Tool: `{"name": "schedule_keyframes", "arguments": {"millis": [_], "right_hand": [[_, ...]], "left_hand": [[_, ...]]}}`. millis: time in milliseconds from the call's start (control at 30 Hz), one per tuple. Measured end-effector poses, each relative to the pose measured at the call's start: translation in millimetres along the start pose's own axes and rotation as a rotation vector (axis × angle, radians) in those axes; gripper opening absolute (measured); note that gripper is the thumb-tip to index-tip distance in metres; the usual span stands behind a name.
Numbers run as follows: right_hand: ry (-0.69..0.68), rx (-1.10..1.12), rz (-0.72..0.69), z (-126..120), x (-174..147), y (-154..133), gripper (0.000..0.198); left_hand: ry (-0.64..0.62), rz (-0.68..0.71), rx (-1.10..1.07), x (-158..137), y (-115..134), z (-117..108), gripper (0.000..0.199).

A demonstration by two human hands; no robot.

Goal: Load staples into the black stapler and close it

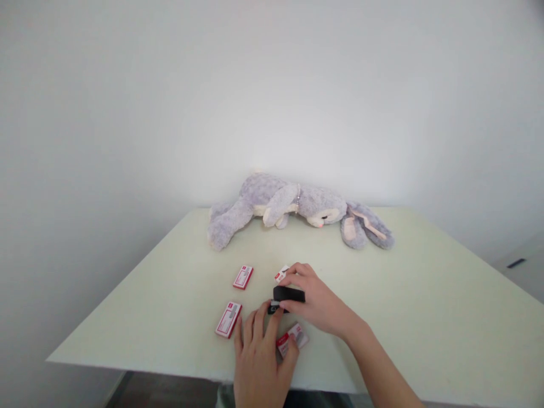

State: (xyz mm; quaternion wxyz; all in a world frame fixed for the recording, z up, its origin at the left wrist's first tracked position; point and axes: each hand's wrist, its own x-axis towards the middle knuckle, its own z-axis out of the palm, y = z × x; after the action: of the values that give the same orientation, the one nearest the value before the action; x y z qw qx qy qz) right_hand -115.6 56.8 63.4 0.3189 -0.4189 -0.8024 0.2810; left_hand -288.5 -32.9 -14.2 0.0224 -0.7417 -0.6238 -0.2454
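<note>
A black stapler (289, 293) lies near the middle front of the table, its upper arm lifted a little off the base. My right hand (321, 297) is closed on that upper arm, thumb on the near side and fingers on the far side. My left hand (263, 354) rests palm down with fingers stretched out, its fingertips at the left end of the stapler base. Partly under the left thumb is a small red-and-white box (301, 335). Another such box (280, 274) sits just beyond the stapler, partly hidden by my right fingers.
Two more red-and-white boxes lie left of my hands, one nearer (228, 319) and one farther (243, 277). A grey plush rabbit (276, 198) stretches along the back of the pale table (148, 317), against the wall. The table's front edge runs close below my hands.
</note>
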Motion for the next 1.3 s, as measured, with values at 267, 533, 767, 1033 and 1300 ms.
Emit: {"name": "schedule_keyframes", "arguments": {"millis": [267,533,767,1033,1300], "right_hand": [[0.116,0.153,0.077,-40,-24,15,0.027],[0.166,0.271,0.113,-60,-41,27,0.026],[0.220,0.324,0.201,-68,-64,56,0.031],[0.228,0.352,0.305,-62,-95,78,0.035],[0.353,0.380,0.444,-58,-121,90,0.055]], "left_hand": [[-0.011,-0.037,-0.031,4,2,0,0.047],[0.000,-0.030,-0.030,3,2,0,0.046],[-0.019,-0.033,-0.006,3,2,1,0.047],[-0.063,0.039,-0.019,1,-5,0,0.066],[-0.145,0.087,-0.184,-6,-20,-9,0.066]]}}
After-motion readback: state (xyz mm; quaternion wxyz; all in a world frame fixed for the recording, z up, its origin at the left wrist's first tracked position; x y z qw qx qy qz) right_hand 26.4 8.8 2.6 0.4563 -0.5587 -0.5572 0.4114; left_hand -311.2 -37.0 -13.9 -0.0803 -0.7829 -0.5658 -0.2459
